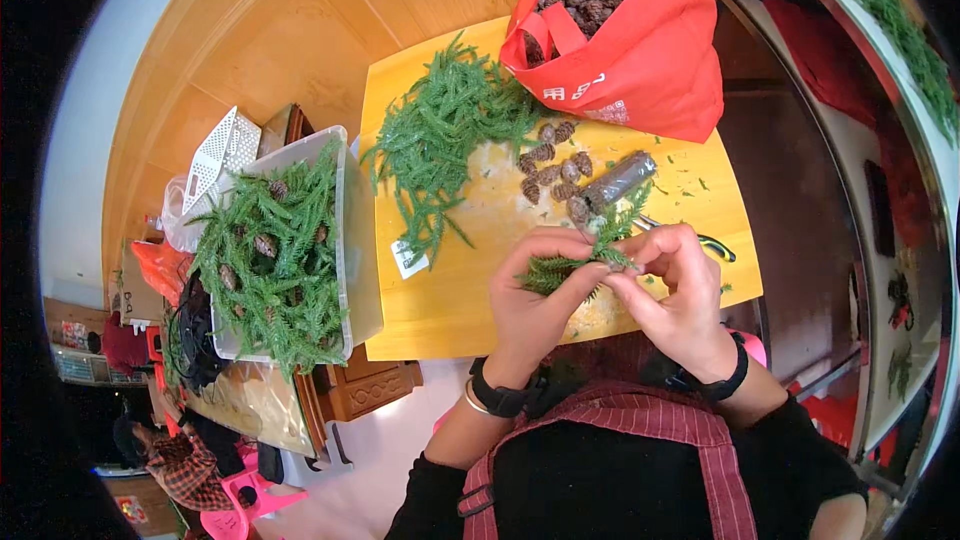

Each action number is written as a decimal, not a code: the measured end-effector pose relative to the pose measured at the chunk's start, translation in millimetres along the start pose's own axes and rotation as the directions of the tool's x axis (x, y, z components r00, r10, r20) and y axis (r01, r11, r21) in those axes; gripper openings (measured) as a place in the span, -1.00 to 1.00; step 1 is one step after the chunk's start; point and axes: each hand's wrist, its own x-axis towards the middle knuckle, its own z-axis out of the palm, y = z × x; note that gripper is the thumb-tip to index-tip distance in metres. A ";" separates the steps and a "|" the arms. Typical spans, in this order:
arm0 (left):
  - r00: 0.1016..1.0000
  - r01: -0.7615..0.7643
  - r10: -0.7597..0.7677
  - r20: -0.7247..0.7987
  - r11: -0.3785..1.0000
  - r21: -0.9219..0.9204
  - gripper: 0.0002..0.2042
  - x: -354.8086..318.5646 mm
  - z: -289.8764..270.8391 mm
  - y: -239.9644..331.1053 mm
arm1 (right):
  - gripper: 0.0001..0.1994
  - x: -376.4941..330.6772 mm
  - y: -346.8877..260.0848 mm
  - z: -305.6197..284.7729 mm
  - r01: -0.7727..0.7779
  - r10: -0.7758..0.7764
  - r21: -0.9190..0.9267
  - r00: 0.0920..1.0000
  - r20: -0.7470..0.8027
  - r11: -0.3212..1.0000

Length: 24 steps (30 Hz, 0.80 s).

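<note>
Both my hands meet over the near edge of the yellow table (420,300), closed around a green pine sprig (620,225). My left hand (540,290) grips the needled stems between thumb and fingers. My right hand (680,290) pinches the sprig where its stems join; what lies right at the fingertips is too small to make out. Just beyond the hands are several brown pine cones (548,174) and a dark cylinder in clear plastic (622,180). A tool with black and yellow-green handles (715,247) lies partly hidden behind my right hand.
A heap of green sprigs (450,120) covers the table's far left. A red bag (640,70) of pine cones stands at the back right. Left of the table is a clear plastic bin (348,240) full of sprigs and cones. Another person (185,465) sits at the lower left.
</note>
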 end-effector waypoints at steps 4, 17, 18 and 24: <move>1.000 -0.016 0.016 0.005 1.000 0.024 -0.82 -1.1 0.0 1.2 | -0.70 0.2 -2.1 -1.7 -0.024 0.024 0.043 1.000 -0.002 0.999; 0.992 -0.118 0.117 0.054 0.993 0.021 -0.77 -3.9 5.8 2.1 | -0.61 -1.0 -1.4 -10.8 0.022 -0.025 0.086 0.999 0.035 0.996; 0.985 -0.162 0.158 0.065 0.986 0.050 -0.76 -4.3 5.3 0.8 | -0.61 -0.8 -2.3 -11.5 0.023 -0.026 0.084 0.999 0.034 0.996; 0.964 -0.254 0.236 0.123 0.955 0.153 -0.79 -5.6 -0.1 3.5 | -0.47 20.3 -21.8 -42.4 0.269 -0.254 -0.323 0.963 0.087 0.907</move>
